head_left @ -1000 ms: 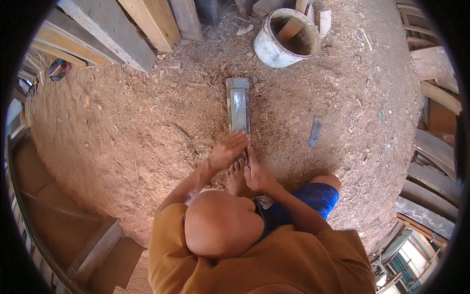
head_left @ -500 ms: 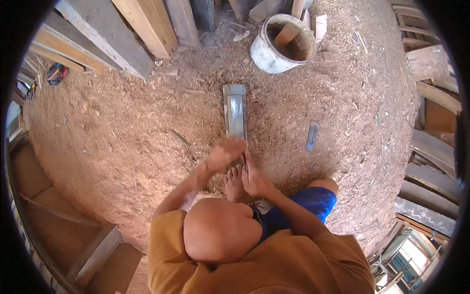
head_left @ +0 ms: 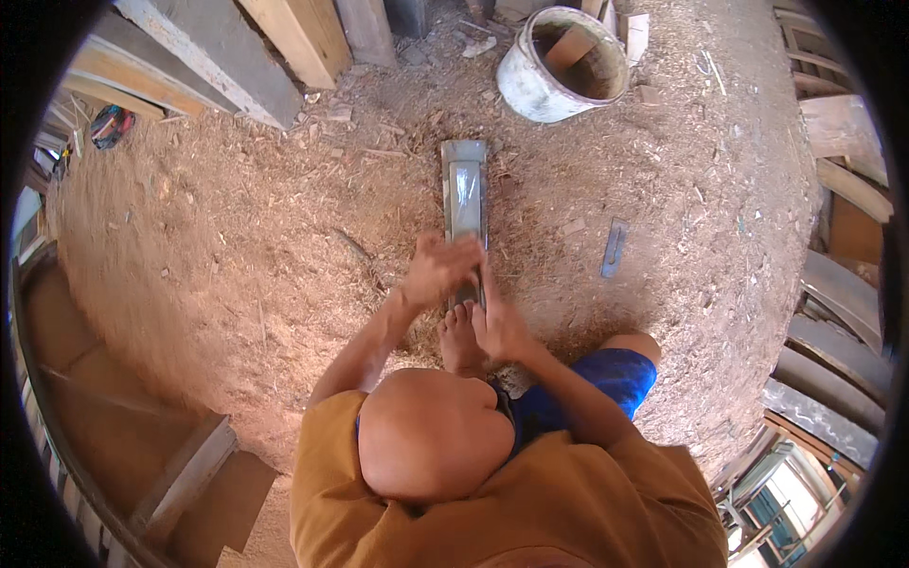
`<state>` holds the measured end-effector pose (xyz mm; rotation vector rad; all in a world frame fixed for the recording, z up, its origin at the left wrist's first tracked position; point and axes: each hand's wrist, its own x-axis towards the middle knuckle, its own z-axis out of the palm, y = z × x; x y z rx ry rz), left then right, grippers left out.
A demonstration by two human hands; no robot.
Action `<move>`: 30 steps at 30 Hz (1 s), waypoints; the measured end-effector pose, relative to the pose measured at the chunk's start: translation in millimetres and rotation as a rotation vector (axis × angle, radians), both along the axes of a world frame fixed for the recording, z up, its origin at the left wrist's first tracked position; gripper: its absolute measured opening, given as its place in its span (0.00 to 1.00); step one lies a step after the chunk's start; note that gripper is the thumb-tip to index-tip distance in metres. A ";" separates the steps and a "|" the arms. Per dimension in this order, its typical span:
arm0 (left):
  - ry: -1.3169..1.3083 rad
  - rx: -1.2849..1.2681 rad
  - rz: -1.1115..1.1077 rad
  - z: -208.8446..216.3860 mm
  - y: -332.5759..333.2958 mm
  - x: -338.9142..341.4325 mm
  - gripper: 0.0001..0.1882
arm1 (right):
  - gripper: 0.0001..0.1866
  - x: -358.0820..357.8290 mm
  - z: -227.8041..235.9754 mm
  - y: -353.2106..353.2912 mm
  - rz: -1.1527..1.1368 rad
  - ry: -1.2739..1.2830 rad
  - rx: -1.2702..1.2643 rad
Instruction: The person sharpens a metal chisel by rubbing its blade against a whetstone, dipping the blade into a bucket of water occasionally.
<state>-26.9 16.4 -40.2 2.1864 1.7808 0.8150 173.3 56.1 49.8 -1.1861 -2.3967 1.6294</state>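
Note:
On the ground before me lies a long grey whetstone (head_left: 464, 204), wet and shiny on top, on a block-like base. My bare foot (head_left: 461, 336) rests against its near end. My left hand (head_left: 441, 267) is closed over the near part of the stone, its fingers pressed across from the left. From the right, my right hand (head_left: 500, 324) grips a thin dark blade (head_left: 486, 287), index finger stretched along it. Most of the blade is hidden by my hands, so its exact kind cannot be made out.
Right of the stone lies a slotted metal plate (head_left: 614, 248). A stained white bucket (head_left: 542, 93) holding a wooden piece stands at the far right. Timber posts (head_left: 294, 43) lean at the far left, and boards (head_left: 833, 355) are stacked on the right. Wood shavings litter the ground.
The whole view has shifted, so the stone and bucket appear higher and slightly right. My left hand has tilted, its fingers reaching flatter across the stone. Both hands stay at its near end.

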 end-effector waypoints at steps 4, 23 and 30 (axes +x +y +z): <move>0.042 0.043 0.005 22.1 71.5 -59.0 0.23 | 0.43 -54.7 11.6 70.5 0.005 -0.208 -0.138; -0.140 -0.253 0.024 45.3 90.0 -69.0 0.21 | 0.36 -64.5 55.9 116.0 -0.074 -0.185 -0.491; -0.029 0.034 -0.038 13.0 1.7 -4.6 0.17 | 0.37 -3.8 6.9 2.6 -0.055 0.116 0.106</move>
